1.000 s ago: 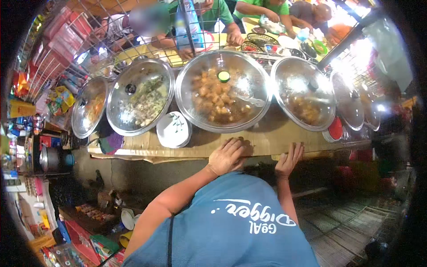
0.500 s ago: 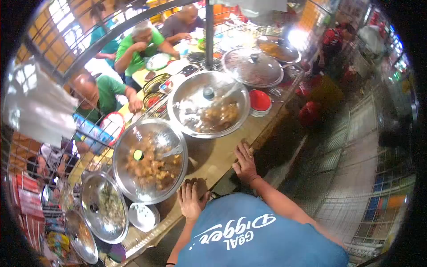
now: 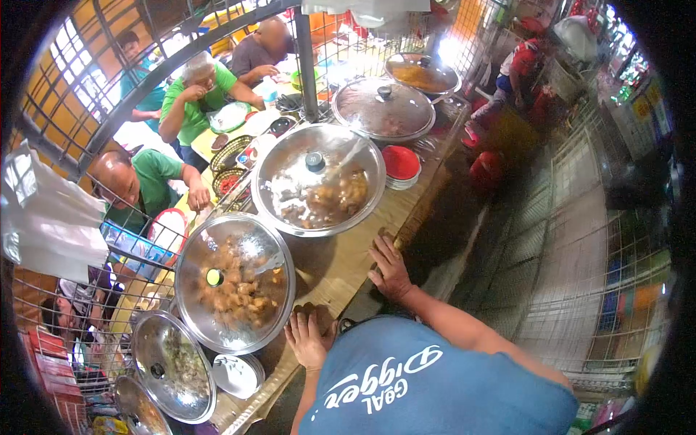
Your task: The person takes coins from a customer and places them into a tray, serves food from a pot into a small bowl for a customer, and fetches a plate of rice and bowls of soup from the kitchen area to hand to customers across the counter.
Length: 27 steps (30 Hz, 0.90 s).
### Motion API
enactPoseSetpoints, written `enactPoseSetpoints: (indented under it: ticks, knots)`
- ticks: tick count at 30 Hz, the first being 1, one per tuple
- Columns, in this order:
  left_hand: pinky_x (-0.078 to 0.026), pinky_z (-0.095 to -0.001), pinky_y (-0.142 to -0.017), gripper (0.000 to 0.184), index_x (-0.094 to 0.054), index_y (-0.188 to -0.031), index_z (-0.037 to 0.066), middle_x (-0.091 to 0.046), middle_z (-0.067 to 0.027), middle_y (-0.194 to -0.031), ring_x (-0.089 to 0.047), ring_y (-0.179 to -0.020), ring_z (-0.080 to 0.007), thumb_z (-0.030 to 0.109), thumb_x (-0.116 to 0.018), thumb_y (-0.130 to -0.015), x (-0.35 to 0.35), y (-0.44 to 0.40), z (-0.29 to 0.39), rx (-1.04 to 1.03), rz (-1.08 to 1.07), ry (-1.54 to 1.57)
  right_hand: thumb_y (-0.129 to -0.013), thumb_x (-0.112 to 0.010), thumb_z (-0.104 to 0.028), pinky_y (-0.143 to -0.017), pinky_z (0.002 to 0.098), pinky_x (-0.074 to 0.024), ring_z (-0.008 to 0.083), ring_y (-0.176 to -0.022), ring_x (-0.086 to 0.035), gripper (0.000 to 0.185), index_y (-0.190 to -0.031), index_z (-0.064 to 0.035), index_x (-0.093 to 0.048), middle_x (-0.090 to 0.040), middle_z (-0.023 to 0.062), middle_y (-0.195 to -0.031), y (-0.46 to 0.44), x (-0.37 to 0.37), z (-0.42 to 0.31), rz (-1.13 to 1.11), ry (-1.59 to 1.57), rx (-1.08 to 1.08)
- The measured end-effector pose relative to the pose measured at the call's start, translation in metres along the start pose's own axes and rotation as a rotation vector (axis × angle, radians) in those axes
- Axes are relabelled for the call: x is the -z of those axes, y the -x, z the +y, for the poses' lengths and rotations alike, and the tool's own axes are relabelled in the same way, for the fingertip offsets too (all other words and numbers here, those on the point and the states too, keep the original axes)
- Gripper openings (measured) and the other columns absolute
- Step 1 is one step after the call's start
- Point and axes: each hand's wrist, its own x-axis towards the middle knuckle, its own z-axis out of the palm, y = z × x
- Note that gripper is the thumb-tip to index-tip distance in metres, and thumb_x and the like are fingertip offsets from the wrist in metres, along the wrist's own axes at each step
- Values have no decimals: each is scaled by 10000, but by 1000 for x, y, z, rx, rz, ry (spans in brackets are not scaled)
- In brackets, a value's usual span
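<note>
Both hands rest open on the table [image 3: 349, 262] along its near edge, neither gripping anything. The left hand [image 3: 308, 339] lies palm down with its fingers a little spread, just beside the stew pan [image 3: 243, 293]; I can't tell from here whether its fingertips touch the rim. Farther right along the same edge, the right hand [image 3: 391, 270] is set down too, fingers parted, well apart from the pans.

The stew pan has a clear lid with a green-topped knob [image 3: 214, 277], and brown chunks show through it. Just beyond it toward the right end sits the middle pan [image 3: 319, 192], also lidded, black knob on top, brown food and a pale utensil [image 3: 355, 151] inside. A stack of dishes topped with red [image 3: 401, 164] stands beside that pan, and two more covered pans [image 3: 383, 110] run on toward the far right corner.

To the left, a white stack [image 3: 236, 375] sits between the stew pan and the near edge, close to the greens pan [image 3: 175, 366]. Past the wire grille [image 3: 307, 72], people [image 3: 194, 98] sit along the other side.
</note>
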Motion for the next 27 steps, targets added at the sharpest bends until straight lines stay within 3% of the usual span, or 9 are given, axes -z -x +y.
enactPoseSetpoints:
  ticks: [8, 16, 20, 23, 27]
  knots:
    - [-292, -541, -1079, 599, -594, -1180, 92, -536, -191, -1290, -452, -1251, -379, 458, -734, -727, 1, -1, 1, -3, 1, 1, -820, -598, -266, -1109, 490, -267, 415, -1360, -312, 535, -1273, 5, -511, -378, 237, -1437, -1, 5, -3, -14, -58, -26]
    - [-260, -535, -1102, 674, -543, -1270, 99, -479, -205, -1354, -399, -1314, -366, 508, -701, -757, -6, 4, -4, 22, -39, -36, -808, -638, -330, -1104, 507, -270, 379, -1368, -311, 561, -1286, -59, -524, -384, 181, -1455, 0, 0, 0, 7, -68, -26]
    - [-249, -539, -1110, 701, -530, -1293, 123, -477, -198, -1361, -384, -1327, -360, 525, -703, -747, -9, 6, -5, 44, -44, -56, -801, -645, -332, -1099, 508, -279, 380, -1371, -306, 575, -1286, -51, -519, -386, 182, -1452, 2, -6, 5, -2, -34, -19]
    - [-275, -556, -1085, 660, -583, -1222, 97, -520, -208, -1296, -418, -1294, -378, 525, -718, -737, -6, 2, -1, 33, -5, -41, -795, -652, -329, -1094, 507, -291, 383, -1365, -317, 574, -1274, -40, -526, -397, 189, -1441, 1, -3, 6, 18, -30, 5]
    - [-238, -543, -1115, 718, -527, -1293, 131, -473, -194, -1361, -385, -1324, -358, 528, -719, -727, -7, 5, -1, 41, -36, -41, -813, -615, -344, -1101, 496, -281, 390, -1364, -316, 564, -1272, -27, -528, -387, 202, -1443, 2, -2, 8, -3, -30, 10]
